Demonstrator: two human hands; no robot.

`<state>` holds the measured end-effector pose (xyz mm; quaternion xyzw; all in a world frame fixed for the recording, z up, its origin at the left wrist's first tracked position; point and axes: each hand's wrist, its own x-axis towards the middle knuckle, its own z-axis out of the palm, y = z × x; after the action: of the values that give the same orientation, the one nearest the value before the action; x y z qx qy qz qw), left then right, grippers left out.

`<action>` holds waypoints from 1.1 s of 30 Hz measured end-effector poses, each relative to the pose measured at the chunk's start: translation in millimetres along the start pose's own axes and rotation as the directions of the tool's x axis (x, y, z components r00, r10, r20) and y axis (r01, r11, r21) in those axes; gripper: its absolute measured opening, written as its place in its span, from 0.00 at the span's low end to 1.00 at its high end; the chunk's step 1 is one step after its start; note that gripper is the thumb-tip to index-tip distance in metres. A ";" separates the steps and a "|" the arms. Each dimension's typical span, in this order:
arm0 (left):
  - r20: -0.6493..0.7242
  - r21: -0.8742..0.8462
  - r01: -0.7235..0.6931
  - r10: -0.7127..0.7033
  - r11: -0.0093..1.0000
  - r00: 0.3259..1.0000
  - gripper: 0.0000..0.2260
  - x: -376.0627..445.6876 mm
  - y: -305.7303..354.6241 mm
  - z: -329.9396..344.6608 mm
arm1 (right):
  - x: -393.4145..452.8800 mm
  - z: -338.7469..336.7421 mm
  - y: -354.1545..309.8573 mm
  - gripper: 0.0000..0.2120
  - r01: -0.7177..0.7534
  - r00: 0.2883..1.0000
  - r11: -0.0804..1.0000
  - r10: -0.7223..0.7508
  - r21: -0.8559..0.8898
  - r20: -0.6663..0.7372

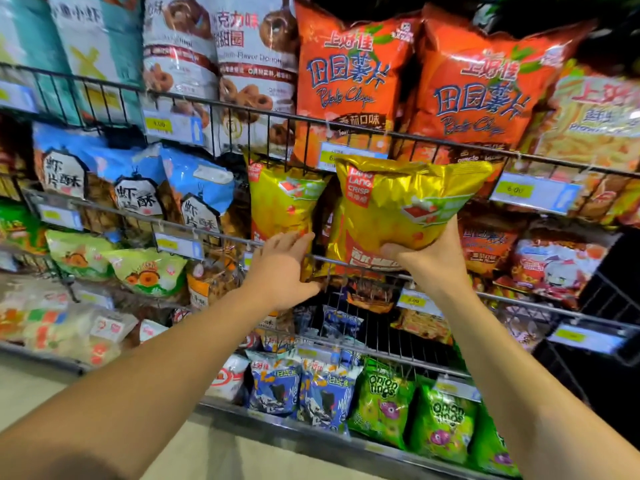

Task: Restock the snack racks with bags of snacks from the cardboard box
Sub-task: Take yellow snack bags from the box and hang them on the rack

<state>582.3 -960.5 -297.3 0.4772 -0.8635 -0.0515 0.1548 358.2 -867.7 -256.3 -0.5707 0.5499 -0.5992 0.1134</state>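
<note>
My right hand [429, 258] grips the bottom of a gold-yellow Lang Lang Crisp bag [401, 206] and holds it upright over the wire rail of the middle rack [207, 233]. To its left stands another yellow bag of the same snack [280, 202] in that rack. My left hand [284, 268] rests on the rail with its fingers against the bottom of that standing bag. The cardboard box is out of view.
Wire racks full of snacks fill the view. Orange potato chip bags [346, 81] hang above, blue prawn cracker bags [135, 188] sit left, green onion ring bags [440, 420] and blue seaweed bags [298, 389] lie below. Price tags [533, 192] clip to the rails.
</note>
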 end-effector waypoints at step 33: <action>-0.441 -0.396 0.133 -0.315 0.908 0.840 0.51 47.5 -14.9 7.0 | 9.7 53.6 47.1 0.51 -0.185 0.982 0.982 0.186 0.026 -0.043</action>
<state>568.5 -1008.8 -297.1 0.5380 -0.7084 -0.0983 0.4461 375.3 -920.9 -301.7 -0.5022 0.5965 -0.6047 0.1622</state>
